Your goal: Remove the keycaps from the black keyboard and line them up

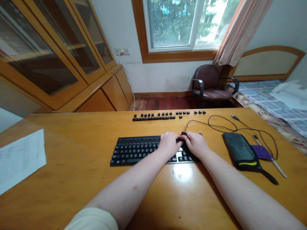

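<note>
A black keyboard lies on the wooden desk, with bare key stems along its back row. My left hand rests over its right half, fingers curled and thumb pointing toward the other hand. Close beside it, my right hand is closed at the keyboard's back edge. A small dark piece shows at the fingertips where the hands meet. Thin wire-like strands rise there, and my fingers hide what exactly is gripped. Beyond the keyboard, loose black keycaps stand in two rows.
A thin dark cable loops across the desk's right side to a USB plug. Nearby lie a dark grey pouch, a purple cloth and a slim pale tool. Printed paper lies at the left. A chair stands beyond the desk.
</note>
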The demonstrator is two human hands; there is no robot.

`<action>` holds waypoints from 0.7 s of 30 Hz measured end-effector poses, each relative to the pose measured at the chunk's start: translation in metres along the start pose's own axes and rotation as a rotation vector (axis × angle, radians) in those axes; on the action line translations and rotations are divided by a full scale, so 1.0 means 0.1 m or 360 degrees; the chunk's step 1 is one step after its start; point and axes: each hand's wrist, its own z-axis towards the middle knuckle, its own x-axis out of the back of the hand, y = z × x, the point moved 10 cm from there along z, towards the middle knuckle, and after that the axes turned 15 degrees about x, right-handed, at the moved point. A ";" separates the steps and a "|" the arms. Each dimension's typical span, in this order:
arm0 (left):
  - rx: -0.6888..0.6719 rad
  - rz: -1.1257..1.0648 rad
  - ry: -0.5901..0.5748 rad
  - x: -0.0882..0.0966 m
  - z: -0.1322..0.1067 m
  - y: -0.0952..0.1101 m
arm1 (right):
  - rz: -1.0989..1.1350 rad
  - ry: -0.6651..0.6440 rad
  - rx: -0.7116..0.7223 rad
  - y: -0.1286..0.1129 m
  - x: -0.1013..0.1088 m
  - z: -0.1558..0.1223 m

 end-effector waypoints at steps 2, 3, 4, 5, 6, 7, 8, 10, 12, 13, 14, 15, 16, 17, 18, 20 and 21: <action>-0.0020 -0.0012 0.0011 0.00 0.00 0.00 | -0.0019 0.0001 0.0002 0.00 0.00 -0.01; -0.0029 -0.0019 0.0017 0.00 0.00 0.01 | -0.0024 -0.0003 0.0006 -0.01 0.00 -0.01; -0.0033 -0.0025 0.0021 0.00 0.00 0.01 | -0.0021 -0.0005 0.0017 -0.02 0.00 -0.01; -0.0032 -0.0028 0.0025 0.01 0.00 0.01 | -0.0006 0.0008 0.0020 -0.03 0.02 -0.01; -0.0027 -0.0027 0.0027 0.01 0.00 0.01 | 0.0019 0.0045 0.0009 -0.03 0.05 -0.01; -0.0022 -0.0026 0.0025 0.01 0.00 0.01 | 0.0055 0.0097 -0.0010 -0.03 0.09 -0.01; -0.0020 -0.0024 0.0020 0.01 0.00 0.01 | 0.0095 0.0163 -0.0037 -0.02 0.14 -0.02; -0.0012 -0.0029 0.0002 0.01 -0.01 0.01 | 0.0173 0.0288 -0.0100 0.01 0.23 -0.04; 0.0012 -0.0074 -0.0005 0.01 -0.01 0.00 | 0.0248 0.0357 -0.0155 0.05 0.27 -0.06; 0.0029 -0.0118 0.0005 0.02 -0.01 -0.02 | 0.0295 0.0381 -0.0188 0.08 0.27 -0.07; 0.0045 -0.0172 0.0021 0.04 -0.01 -0.03 | 0.0354 0.0400 -0.0223 0.11 0.27 -0.08; 0.0051 -0.0232 0.0040 0.06 -0.01 -0.04 | 0.0419 0.0418 -0.0252 0.14 0.25 -0.09; 0.0040 -0.0291 0.0055 0.08 -0.01 -0.04 | 0.0487 0.0438 -0.0273 0.16 0.24 -0.09; 0.0016 -0.0342 0.0063 0.09 -0.01 -0.03 | 0.0556 0.0460 -0.0282 0.18 0.23 -0.09; -0.0015 -0.0383 0.0064 0.10 -0.02 -0.02 | 0.0619 0.0485 -0.0283 0.19 0.22 -0.10; -0.0073 -0.0441 0.0050 0.11 -0.03 0.01 | 0.0700 0.0540 -0.0284 0.22 0.22 -0.10; -0.0081 -0.0461 0.0044 0.12 -0.02 0.01 | 0.0720 0.0561 -0.0286 0.22 0.22 -0.11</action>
